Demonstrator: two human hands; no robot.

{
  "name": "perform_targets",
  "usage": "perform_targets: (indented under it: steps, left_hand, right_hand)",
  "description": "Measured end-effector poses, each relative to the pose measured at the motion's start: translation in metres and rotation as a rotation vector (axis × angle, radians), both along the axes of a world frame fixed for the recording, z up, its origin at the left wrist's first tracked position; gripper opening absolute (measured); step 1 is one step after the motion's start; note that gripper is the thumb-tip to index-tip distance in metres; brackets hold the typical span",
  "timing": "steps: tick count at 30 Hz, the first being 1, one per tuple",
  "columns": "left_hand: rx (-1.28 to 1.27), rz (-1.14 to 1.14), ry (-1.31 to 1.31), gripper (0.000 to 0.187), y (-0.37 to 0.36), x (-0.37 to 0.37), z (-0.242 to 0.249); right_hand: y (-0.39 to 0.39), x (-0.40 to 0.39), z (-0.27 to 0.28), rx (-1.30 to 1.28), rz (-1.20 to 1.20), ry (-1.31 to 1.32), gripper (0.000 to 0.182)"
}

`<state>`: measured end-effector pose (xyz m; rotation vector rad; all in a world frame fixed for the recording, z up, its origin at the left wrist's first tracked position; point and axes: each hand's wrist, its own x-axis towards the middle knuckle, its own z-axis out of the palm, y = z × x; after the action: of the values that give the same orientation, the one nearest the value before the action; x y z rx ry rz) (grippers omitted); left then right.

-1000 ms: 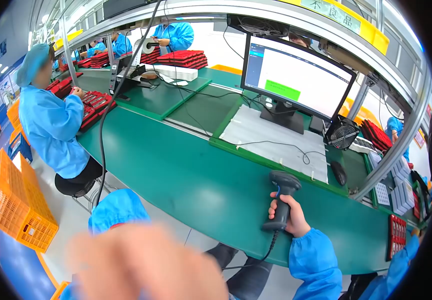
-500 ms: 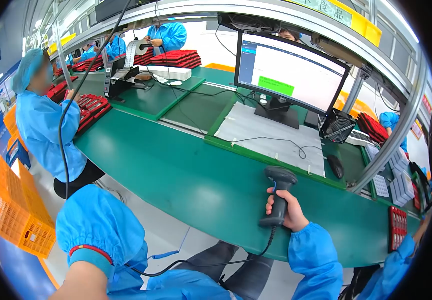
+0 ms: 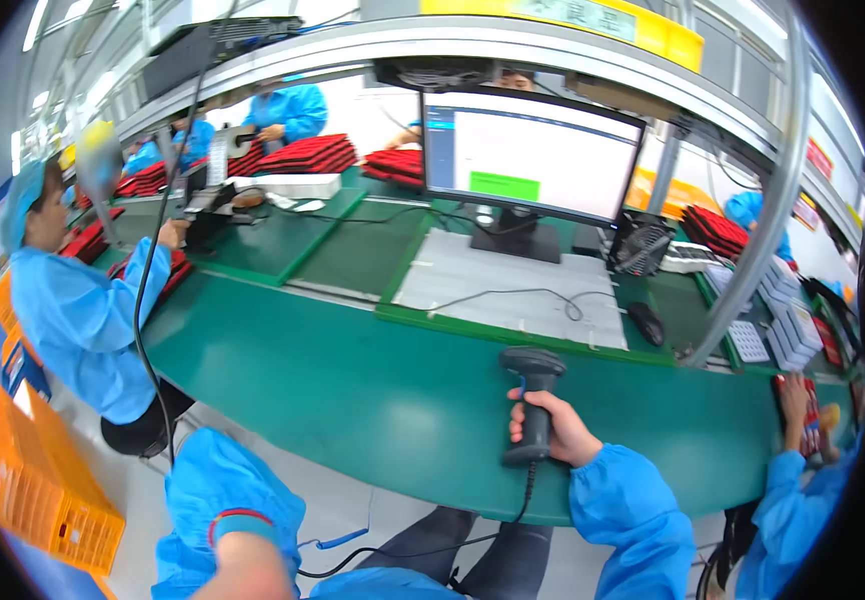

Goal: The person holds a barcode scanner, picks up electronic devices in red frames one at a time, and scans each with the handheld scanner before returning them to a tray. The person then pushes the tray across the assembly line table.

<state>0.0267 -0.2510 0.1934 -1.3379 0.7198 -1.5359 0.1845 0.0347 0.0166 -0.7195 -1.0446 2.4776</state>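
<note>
My right hand is wrapped around the handle of a dark grey barcode scanner, held over the green table with its head towards the monitor. The scanner's cord drops from the handle and runs left across my lap. At the bottom left, my left hand is blurred and cut off by the frame edge, close to the camera; its fingers are hidden. A blue sleeve with a red and teal cuff covers that arm.
Ahead stand a monitor and a mouse. A co-worker sits at the left beside orange crates. Another person's hands are at a red tray on the right. A black cable hangs at left.
The view has shifted, so the shelf and monitor sit higher and further left. My left arm is lower and further right. The left co-worker's arm now reaches forward; hands at right now touch the red tray.
</note>
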Motion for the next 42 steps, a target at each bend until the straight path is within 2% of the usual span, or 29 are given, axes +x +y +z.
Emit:
perform_targets:
  steps: [3,5,7,8,10,11,14,18,21,25,28,42]
  left_hand:
    - [-0.391,0.0,0.083,0.043,0.066,0.002,-0.09]
    - [-1.07,0.209,0.348,0.031,0.111,-0.025,-0.122]
    - [-1.586,0.255,0.35,0.033,0.157,-0.017,-0.139]
    - [-1.777,0.193,0.2,0.04,0.177,-0.004,-0.146]
    - [-2.231,0.016,-0.11,0.041,0.207,-0.004,-0.18]
    - [-2.354,-0.263,-0.253,0.037,0.217,-0.004,-0.195]
    - [-2.485,-0.829,-0.4,0.038,0.228,-0.01,-0.21]
    - [-2.505,-0.838,-0.206,0.032,0.226,-0.014,-0.203]
    - [-2.584,-1.107,0.005,0.021,0.226,-0.021,-0.19]
    - [-2.649,-1.067,-0.07,0.008,0.233,-0.029,-0.204]
    - [-2.687,-1.081,0.027,0.008,0.236,-0.033,-0.201]
    - [-2.712,-1.031,0.07,0.009,0.237,-0.034,-0.199]
  right_hand:
    - [0.003,0.001,-0.005,0.018,0.019,0.005,0.034]
    - [0.006,0.002,-0.012,-0.002,0.057,0.078,0.038]
    - [0.007,0.003,-0.013,0.003,0.054,0.064,0.035]
    - [0.006,0.004,-0.01,0.011,0.064,0.048,0.034]
    - [0.002,0.005,-0.004,0.039,0.057,0.056,0.033]
    - [0.007,0.006,-0.014,0.029,0.103,0.066,0.037]
    - [0.0,0.005,-0.006,0.056,0.058,0.148,0.048]
    - [0.002,0.003,-0.006,0.05,0.037,0.18,0.049]
    - [0.005,0.004,-0.007,-0.025,0.011,0.182,0.047]
    - [0.009,0.004,-0.013,-0.081,-0.01,0.204,0.038]
    - [0.008,0.003,-0.01,-0.081,-0.015,0.121,0.036]
    - [0.007,0.004,-0.006,-0.045,0.005,0.096,0.035]
